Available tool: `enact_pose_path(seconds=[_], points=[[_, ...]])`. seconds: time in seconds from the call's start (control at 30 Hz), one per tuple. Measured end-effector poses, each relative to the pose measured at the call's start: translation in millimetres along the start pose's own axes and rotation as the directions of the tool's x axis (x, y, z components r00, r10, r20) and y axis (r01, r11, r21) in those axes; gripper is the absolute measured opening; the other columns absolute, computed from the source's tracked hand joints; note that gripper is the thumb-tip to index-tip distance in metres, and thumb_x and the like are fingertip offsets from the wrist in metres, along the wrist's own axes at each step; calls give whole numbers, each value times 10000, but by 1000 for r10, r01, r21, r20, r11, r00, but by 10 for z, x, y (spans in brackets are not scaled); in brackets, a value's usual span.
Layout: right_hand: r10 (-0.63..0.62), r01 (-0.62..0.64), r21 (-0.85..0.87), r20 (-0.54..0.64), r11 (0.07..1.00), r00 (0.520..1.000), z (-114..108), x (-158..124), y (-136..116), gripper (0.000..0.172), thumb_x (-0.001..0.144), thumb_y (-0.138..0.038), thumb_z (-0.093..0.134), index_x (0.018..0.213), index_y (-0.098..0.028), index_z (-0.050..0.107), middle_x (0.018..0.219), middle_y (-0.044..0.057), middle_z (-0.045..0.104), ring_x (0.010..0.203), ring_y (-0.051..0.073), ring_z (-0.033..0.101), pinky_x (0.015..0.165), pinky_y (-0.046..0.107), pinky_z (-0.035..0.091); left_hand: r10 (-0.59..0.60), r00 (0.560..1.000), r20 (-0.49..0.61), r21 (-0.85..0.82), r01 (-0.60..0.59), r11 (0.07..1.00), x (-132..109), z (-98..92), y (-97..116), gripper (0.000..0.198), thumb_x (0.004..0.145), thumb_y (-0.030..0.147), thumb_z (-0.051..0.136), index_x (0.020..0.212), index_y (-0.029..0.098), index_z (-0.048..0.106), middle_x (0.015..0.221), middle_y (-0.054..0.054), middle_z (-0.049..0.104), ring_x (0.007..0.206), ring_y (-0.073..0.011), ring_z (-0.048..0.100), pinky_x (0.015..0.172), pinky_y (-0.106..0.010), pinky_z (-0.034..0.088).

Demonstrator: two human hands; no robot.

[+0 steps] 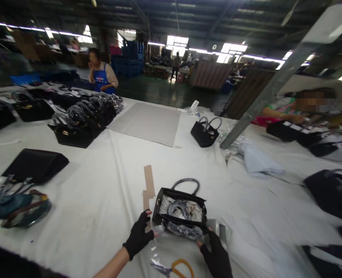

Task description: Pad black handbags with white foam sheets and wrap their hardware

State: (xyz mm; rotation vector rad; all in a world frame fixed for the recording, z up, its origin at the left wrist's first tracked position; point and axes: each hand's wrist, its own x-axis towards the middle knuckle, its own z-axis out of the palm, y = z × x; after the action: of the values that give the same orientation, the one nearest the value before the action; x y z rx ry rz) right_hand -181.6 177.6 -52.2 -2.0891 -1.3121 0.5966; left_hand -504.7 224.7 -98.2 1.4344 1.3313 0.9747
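Note:
A small black handbag (156, 208) stands with its top open on the white-covered table in front of me. One handle stands up at its far side; the near handle (185, 230) is wrapped in clear plastic. Inside lies a plastic-wrapped coil (179, 209). My left hand (138, 234), in a black fingerless glove, is beside the bag's left end, thumb and fingers apart, with clear film near the thumb. At the near right corner my right hand (216, 253), gloved alike, has its thumb and forefinger apart against the bag; its other fingers are partly hidden. Scissors (182, 266) with orange handles lie nearer me.
Brown cardboard strips (149, 181) lie beyond my left hand. Several black handbags (72, 133) crowd the left, and another handbag (205, 133) stands near a slanting metal post (254, 100). A grey sheet (148, 122) covers the far table. Co-workers sit left and right.

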Motion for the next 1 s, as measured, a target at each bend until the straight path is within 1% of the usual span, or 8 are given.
enact_pose_path(seconds=[0.1,0.23,0.43,0.6,0.73,0.83,0.93,1.0], points=[[-70,66,50,80,997,994,134,87,-70,631,689,-494,554,1204,-129,575,1255,160,621,1159,304,588,995,447,478,67,997,29,38,-68,997,161,131,63,819,650,370,734,1381,214,400,1358,-97,546,1254,-288,508,1033,-410,442],[-131,120,109,104,987,986,191,158,-231,531,788,-465,477,1209,-165,599,1222,115,648,1139,272,597,996,413,467,43,999,0,94,-43,995,360,211,137,612,777,370,617,1329,182,430,1200,-96,641,1075,-242,625,935,-371,506],[-123,121,46,31,992,992,100,223,-376,498,855,-497,412,1153,-157,622,1130,117,677,1075,268,613,943,409,473,117,993,4,380,-110,918,618,101,414,377,856,394,519,1164,181,560,1178,-107,634,1114,-251,598,954,-370,463],[-41,40,-25,-47,999,998,17,129,-480,515,842,-591,420,1023,-167,649,1069,142,696,1020,281,635,872,386,491,-57,998,8,444,48,895,476,-25,642,415,857,565,481,989,189,598,963,-87,689,927,-251,656,763,-316,479],[108,-107,-94,13,990,994,99,-29,-436,586,835,-593,422,1108,-117,628,1148,190,668,1087,302,622,908,396,482,-249,965,86,393,197,898,281,5,519,407,857,585,465,934,205,590,916,-82,709,916,-259,667,721,-301,467],[152,-143,-119,72,983,986,151,-82,-363,619,851,-591,391,1153,-95,606,1188,203,646,1127,310,602,950,408,467,-292,952,88,346,246,906,273,42,427,408,860,563,467,982,192,583,989,-100,702,957,-258,658,752,-309,476],[63,-53,-146,64,988,996,99,-65,-407,579,868,-544,387,1185,-104,589,1234,192,618,1175,319,562,998,437,435,-235,971,31,364,208,908,332,7,496,473,823,491,548,1164,163,535,1163,-132,649,1069,-265,617,859,-341,478],[-67,67,-142,8,988,998,40,-36,-544,547,881,-497,392,1247,-127,559,1285,165,588,1221,308,519,1049,453,390,-68,997,-24,391,72,917,339,-31,638,533,822,385,556,1294,154,464,1317,-146,556,1206,-265,534,979,-377,434]])
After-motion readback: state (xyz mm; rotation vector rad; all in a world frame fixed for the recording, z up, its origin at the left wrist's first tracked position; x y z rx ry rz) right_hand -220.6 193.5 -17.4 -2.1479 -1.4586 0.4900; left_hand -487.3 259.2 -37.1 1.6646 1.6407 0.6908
